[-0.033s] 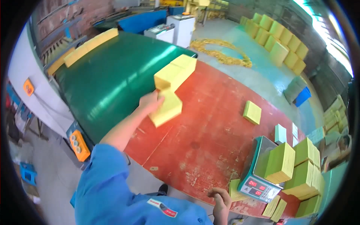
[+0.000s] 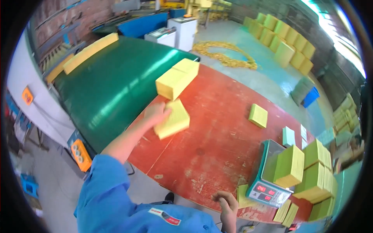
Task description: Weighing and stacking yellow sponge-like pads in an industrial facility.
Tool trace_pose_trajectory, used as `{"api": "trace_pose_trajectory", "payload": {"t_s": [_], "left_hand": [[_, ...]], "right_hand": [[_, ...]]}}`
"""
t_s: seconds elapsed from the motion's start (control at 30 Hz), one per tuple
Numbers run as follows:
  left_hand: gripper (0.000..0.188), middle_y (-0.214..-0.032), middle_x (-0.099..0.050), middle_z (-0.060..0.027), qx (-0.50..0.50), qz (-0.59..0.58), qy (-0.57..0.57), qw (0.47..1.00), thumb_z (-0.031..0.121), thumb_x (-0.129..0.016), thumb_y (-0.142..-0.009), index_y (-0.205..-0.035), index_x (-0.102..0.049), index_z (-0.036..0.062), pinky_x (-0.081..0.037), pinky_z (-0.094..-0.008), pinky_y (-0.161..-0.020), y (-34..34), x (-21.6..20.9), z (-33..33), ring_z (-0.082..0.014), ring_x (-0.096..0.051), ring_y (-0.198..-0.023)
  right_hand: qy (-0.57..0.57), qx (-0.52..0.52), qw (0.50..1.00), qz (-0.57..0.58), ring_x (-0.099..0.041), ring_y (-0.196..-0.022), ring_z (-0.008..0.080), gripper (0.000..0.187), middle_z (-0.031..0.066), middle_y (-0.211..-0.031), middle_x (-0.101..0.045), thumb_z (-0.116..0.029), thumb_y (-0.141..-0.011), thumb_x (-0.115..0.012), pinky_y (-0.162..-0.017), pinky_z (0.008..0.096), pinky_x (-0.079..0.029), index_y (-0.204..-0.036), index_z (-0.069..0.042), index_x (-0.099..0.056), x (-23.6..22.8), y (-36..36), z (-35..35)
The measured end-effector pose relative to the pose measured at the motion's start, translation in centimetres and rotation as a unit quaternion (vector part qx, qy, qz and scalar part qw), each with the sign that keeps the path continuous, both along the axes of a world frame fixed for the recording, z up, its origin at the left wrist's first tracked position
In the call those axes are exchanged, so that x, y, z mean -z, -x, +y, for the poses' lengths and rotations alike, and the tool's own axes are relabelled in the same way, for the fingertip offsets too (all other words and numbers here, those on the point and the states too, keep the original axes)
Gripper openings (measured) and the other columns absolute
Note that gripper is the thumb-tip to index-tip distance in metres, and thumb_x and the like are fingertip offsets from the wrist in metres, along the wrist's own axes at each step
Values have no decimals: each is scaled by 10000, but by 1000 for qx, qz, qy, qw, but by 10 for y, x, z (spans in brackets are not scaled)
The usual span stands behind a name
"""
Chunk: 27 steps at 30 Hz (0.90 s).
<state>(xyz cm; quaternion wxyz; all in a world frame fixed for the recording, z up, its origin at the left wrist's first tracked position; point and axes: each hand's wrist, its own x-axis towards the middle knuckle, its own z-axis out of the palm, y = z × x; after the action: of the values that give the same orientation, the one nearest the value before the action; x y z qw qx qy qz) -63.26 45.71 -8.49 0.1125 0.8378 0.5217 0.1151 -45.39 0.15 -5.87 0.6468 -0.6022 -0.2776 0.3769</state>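
My left hand (image 2: 156,113) grips a stack of yellow paper (image 2: 175,122) by its left side, on the left part of the red table (image 2: 202,151). Just beyond it stands a longer block of yellow paper (image 2: 173,83), at the border with the green conveyor belt (image 2: 112,89). My right hand (image 2: 227,204) hovers at the table's near edge with loosely bent fingers, thumb apart and nothing visible in it. Close to it are a loose yellow piece (image 2: 243,196) and a digital scale (image 2: 266,194), which bears another yellow paper stack (image 2: 289,167).
More yellow stacks (image 2: 312,182) crowd the table's right end. A small yellow stack (image 2: 258,115) and a pale pad (image 2: 288,136) lie further back. An orange button box (image 2: 81,154) juts out by the belt. Rows of yellow bundles (image 2: 285,35) stand on the far floor.
My left hand has drawn the yellow paper stack slightly nearer and to the right, away from the longer block. The view has shifted a little; my right hand stays by the scale.
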Motion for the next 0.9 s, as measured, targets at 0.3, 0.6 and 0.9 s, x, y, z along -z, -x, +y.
{"api": "trace_pose_trajectory", "payload": {"t_s": [0.3, 0.6, 0.9], "left_hand": [[544, -1255, -585, -165, 542, -130, -83, 826, 446, -646, -872, -1230, -589, 41, -381, -446, -1057, -68, -7, -204, -339, -491, -1255], [439, -1114, -551, -121, -143, -474, 110, 862, 294, -633, -923, -1234, -522, 4, -435, -338, -897, 34, 36, -361, -205, -522, -1056], [838, -1350, -495, -138, -180, -665, 397, 607, 345, -706, -873, -1498, -230, 55, -419, -371, -989, -32, 20, -445, -212, -499, -1237]], "right_hand": [[40, -82, 829, -551, -633, -1081, 361, 573, 199, -1163, -654, -233, -852, -696, -941, 408, -492, -1353, -39, -496, 9, -37, 75], [64, -159, 926, -335, -687, -916, 320, 336, 206, -1009, -689, -225, -896, -612, -805, 399, -527, -1161, -20, -646, 51, -35, 26], [11, -175, 892, -417, -649, -894, 413, 297, 253, -982, -663, -219, -949, -517, -777, 473, -508, -1125, -12, -638, 53, -41, 17]]}}
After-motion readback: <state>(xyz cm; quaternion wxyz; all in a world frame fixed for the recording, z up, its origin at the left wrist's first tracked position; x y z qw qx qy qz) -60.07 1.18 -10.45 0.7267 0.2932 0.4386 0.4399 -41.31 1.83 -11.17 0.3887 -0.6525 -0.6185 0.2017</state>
